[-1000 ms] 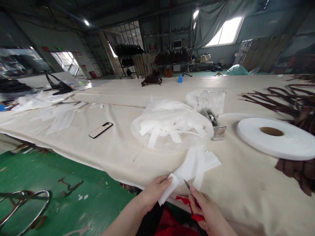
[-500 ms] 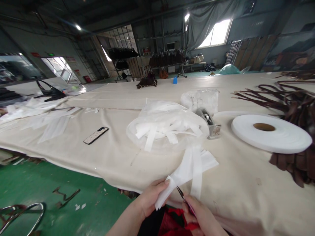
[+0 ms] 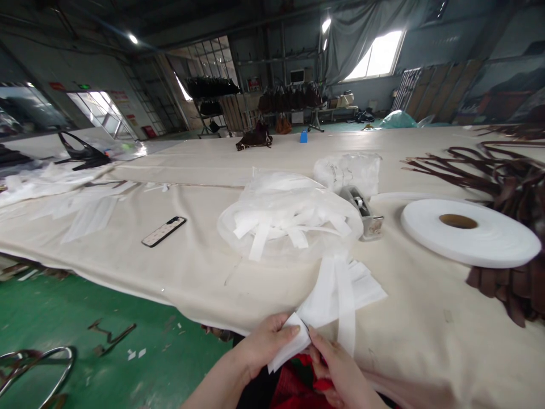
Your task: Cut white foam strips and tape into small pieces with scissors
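My left hand (image 3: 266, 345) is closed on a folded bundle of white strips (image 3: 288, 353) at the table's front edge, thumb on top. Closed around a pair of scissors (image 3: 307, 328), my right hand (image 3: 336, 366) touches the bundle's right side. Only a bit of the dark blade shows, at the strips' edge; fingers hide the rest. From the bundle, long white strips (image 3: 326, 292) fan out over the table. Behind them lies a clear plastic bag (image 3: 293, 196) filled with more white strips. Red cloth hangs below my right hand.
Right of the bag stands a grey tape dispenser (image 3: 370, 224). A big white roll (image 3: 502, 241) lies beside dark brown straps (image 3: 515, 187). To the left is a phone (image 3: 164, 232). A metal-ringed stool (image 3: 63, 363) stands on the green floor.
The scissors have moved left from beside the strips to the bundle, and their blades are now mostly hidden. Both hands have come together. The view has shifted slightly.
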Demonstrator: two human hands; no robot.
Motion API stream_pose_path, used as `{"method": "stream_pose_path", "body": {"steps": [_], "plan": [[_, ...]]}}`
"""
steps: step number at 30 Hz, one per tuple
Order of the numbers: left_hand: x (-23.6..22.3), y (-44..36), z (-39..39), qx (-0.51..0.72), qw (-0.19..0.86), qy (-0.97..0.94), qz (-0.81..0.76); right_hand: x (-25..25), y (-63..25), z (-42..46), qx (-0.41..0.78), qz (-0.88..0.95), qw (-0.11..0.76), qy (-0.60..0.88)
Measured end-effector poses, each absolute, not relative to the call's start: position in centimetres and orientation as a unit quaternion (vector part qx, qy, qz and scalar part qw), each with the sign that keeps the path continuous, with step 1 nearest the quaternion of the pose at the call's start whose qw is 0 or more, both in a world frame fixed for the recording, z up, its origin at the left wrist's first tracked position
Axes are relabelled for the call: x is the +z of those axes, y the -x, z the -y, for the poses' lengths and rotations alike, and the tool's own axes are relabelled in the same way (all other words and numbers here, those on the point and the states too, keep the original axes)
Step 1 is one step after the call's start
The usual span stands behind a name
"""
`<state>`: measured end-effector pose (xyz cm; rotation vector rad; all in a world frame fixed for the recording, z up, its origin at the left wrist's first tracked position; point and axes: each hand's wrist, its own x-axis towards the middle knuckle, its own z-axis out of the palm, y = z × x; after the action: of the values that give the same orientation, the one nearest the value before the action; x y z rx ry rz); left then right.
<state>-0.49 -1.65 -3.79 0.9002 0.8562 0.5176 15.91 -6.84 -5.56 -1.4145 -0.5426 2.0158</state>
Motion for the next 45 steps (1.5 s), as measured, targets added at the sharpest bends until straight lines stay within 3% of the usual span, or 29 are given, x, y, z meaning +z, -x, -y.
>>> {"method": "stream_pose_path", "body": {"steps": [14, 30, 38, 45], "plan": [[-3.2, 0.8, 1.4, 0.244, 0.792, -0.374, -0.417, -5.6, -16.2, 7.1, 0.758, 0.224, 0.308, 0.530], [-4.4, 1.0, 1.9, 0.186, 0.775, -0.488, -0.357, -6.3, -15.4, 5.9, 0.719, 0.232, 0.295, 0.585], [-4.5, 1.5, 1.9, 0.224, 0.810, -0.423, -0.340, -5.0, -16.1, 5.0, 0.740, 0.144, 0.347, 0.558], [-5.4, 2.4, 1.8, 0.237, 0.812, -0.380, -0.375, -5.7, -17.4, 7.0, 0.738, 0.276, 0.310, 0.532]]}}
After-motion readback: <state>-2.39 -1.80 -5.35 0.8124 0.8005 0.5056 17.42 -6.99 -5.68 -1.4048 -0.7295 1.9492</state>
